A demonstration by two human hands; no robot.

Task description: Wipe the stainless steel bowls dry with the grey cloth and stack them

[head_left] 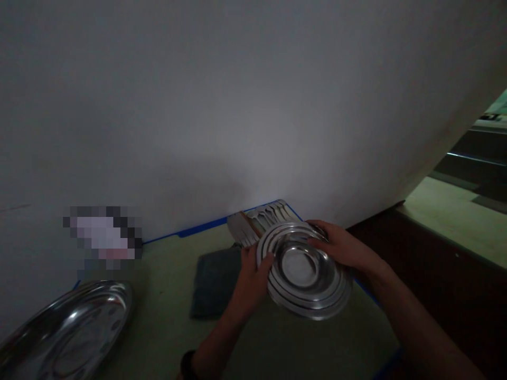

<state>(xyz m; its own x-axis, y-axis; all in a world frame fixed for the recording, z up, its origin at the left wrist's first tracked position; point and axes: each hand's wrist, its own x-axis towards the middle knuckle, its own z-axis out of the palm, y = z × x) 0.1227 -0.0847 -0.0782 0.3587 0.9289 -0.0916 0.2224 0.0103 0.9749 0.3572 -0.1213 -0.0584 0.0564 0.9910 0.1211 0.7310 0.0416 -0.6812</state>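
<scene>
Between my two hands is a stack of shiny metal plates [304, 301], tilted toward me, with a smaller round metal dish [300, 268] nested in its middle. My left hand [253, 272] grips the left rim, thumb on top. At the upper right rim, my right hand [336, 241] is closed on the stack, its fingers partly hidden. Just behind the plates lies a row of metal cutlery [269, 215], forks or spoons among it. A folded dark cloth [214, 282] rests on the table left of my left hand.
A large shiny metal basin [79, 332] stands at the lower left. Blue tape [206, 227] edges the pale green tabletop [166, 295] along a grey wall [237, 105]. A blurred-out item [101, 232] sits at the back left. Dark floor [380, 243] shows beyond the right edge.
</scene>
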